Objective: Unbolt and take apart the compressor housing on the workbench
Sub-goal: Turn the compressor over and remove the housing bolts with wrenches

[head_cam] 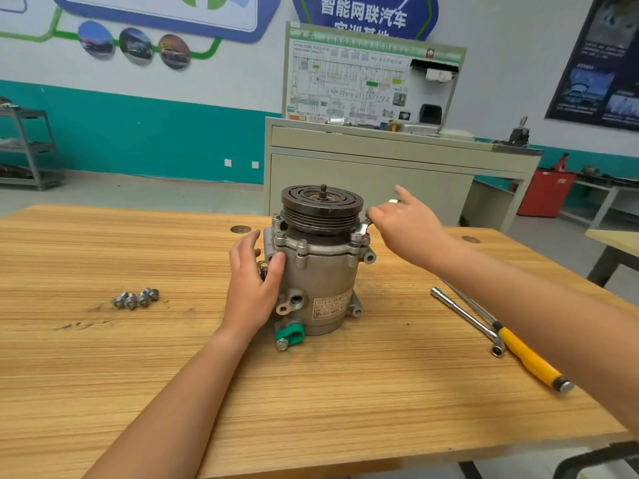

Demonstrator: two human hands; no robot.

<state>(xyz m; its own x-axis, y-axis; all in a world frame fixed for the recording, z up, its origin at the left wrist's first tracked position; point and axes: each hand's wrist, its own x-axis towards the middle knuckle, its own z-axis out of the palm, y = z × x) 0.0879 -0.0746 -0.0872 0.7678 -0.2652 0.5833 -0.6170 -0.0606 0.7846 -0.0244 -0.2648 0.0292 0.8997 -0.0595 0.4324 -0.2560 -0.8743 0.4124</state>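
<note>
Left hand point(254, 281), fingers curled, grips upright grey metal compressor housing point(321, 281) on wooden counter point(380, 375); right hand point(408, 226) pinches small silver wrench point(363, 229) at flange bolt point(355, 236).

We read 智能网联汽车 on the blue wall sign point(363, 12), far beyond the right hand point(404, 223); its second line is cut off. "HV" on the wiring board point(349, 81) below. The compressor label point(330, 305), right of the left hand point(252, 281), is too small for us.

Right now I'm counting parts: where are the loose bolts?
In the head view, the bolts lie in a cluster on the bench, left of the compressor and of the left hand that holds it.
</note>
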